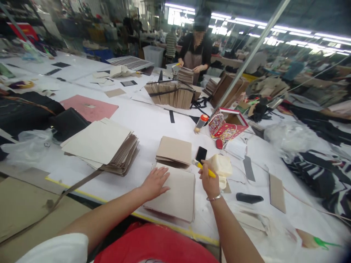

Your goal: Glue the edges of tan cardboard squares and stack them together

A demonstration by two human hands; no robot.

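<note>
My left hand (155, 183) lies flat with spread fingers on the left part of a stack of pale boards (178, 193) at the table's front edge. My right hand (209, 179) is closed round a yellow-handled brush (206, 169), its tip pointing up and left, just right of the boards. A cream-coloured container (221, 165) stands beside that hand, with a black phone (201, 153) behind it. Behind the pale boards sits a smaller stack of tan boards (173, 150). A larger, uneven stack of boards (100, 142) is on the left.
Across the table a person (196, 51) handles a stack of boards, behind a strapped row of brown boards (171, 95). A red patterned box (229, 126) and a red-capped jar (201, 123) stand back right. Clear plastic lies at both sides.
</note>
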